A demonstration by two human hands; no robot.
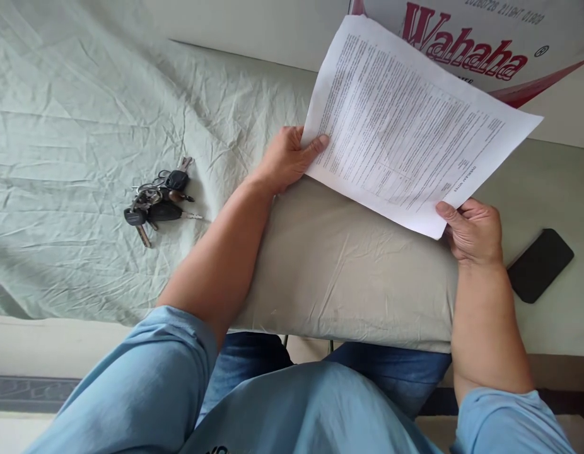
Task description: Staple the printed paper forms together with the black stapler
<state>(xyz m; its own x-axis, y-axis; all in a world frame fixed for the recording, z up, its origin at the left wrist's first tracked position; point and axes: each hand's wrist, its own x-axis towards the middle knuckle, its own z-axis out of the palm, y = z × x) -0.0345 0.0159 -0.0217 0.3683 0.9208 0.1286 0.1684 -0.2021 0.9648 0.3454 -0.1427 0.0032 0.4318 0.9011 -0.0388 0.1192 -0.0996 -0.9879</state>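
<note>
A printed sheet of paper (405,132), or a thin stack of them, is held tilted above the cloth-covered table. Dense lines of text run sideways across it, with a heading that reads "OVERLEAF NOTES" near its right end. My left hand (292,157) pinches the paper's left edge, thumb on top and fingers beneath. At the near right corner my right hand (476,228) grips it the same way, its fingers partly hidden under the sheet.
Left of my left forearm lies a bunch of keys (158,200) with black fobs. A black phone (540,265) rests right of my right wrist. Behind the paper stands a "Wahaha" carton (552,38) against the wall. A wrinkled pale green cloth (84,145) covers the table.
</note>
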